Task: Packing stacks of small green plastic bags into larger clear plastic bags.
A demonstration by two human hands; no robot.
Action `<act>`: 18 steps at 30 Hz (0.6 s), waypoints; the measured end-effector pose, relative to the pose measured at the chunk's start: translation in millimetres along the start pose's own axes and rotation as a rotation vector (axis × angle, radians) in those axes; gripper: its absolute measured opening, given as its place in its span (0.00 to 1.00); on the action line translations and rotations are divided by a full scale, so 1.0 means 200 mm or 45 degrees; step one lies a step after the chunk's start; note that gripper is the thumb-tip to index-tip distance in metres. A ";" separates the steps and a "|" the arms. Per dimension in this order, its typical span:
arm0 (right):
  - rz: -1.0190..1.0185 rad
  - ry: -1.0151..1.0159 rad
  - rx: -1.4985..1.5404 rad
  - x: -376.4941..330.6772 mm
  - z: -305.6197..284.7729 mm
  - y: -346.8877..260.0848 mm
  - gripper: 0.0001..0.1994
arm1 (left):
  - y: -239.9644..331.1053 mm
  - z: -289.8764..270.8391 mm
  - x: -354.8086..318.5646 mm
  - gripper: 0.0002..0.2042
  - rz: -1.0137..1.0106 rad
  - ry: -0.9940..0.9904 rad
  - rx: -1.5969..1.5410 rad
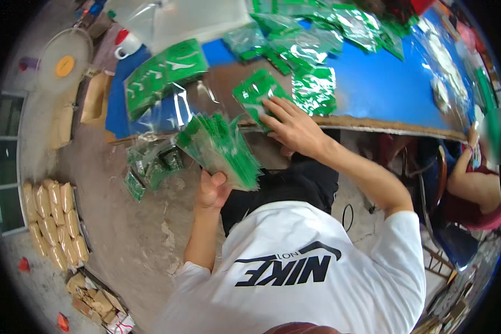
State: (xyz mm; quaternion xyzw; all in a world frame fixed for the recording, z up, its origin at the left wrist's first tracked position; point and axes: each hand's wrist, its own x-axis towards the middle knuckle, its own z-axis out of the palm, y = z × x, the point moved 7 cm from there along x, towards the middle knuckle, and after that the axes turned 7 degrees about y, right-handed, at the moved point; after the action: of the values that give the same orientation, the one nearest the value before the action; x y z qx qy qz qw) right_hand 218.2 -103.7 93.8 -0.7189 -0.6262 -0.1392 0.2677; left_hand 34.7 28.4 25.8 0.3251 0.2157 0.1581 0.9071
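Green-printed clear plastic packets, fanned stack (220, 147): clamped in the closed left hand (211, 192) above the lap, long axis running up-left to down-right, free ends towards the table. Right hand (292, 128): flat, fingers spread on one green packet (256, 92) at the blue table's edge (373, 83). Risk: slick film may let the fan slide apart and spill onto the concrete floor (133, 234).

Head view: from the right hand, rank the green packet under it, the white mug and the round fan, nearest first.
1. Green packet: under the right hand, at the table's near edge.
2. White mug: far left end of the blue table.
3. Round fan: beyond the mug, off the table's left.
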 end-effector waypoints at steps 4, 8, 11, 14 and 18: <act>0.602 0.349 0.529 -0.03 -0.08 0.03 0.14 | -0.07 0.03 0.06 0.34 -0.030 -0.170 -0.208; 1.332 0.879 1.573 -0.09 -0.02 -0.08 0.07 | -0.10 0.13 0.14 0.34 -0.041 -0.238 -0.357; 1.462 1.049 2.176 -0.12 0.04 -0.20 0.05 | -0.11 0.15 0.17 0.34 -0.025 -0.129 -0.160; 1.535 1.035 2.273 -0.19 0.02 -0.21 0.05 | -0.13 0.14 0.16 0.36 -0.054 -0.041 -0.051; 1.250 0.756 1.975 -0.33 0.02 -0.11 0.11 | -0.03 0.27 0.17 0.35 0.162 -0.120 0.197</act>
State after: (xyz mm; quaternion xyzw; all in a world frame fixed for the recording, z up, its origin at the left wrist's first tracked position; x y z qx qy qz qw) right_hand 185.2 -155.0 59.1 -0.4594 -0.0804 0.2644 0.8442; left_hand 91.0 9.6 50.0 0.4142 0.1632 0.1827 0.8766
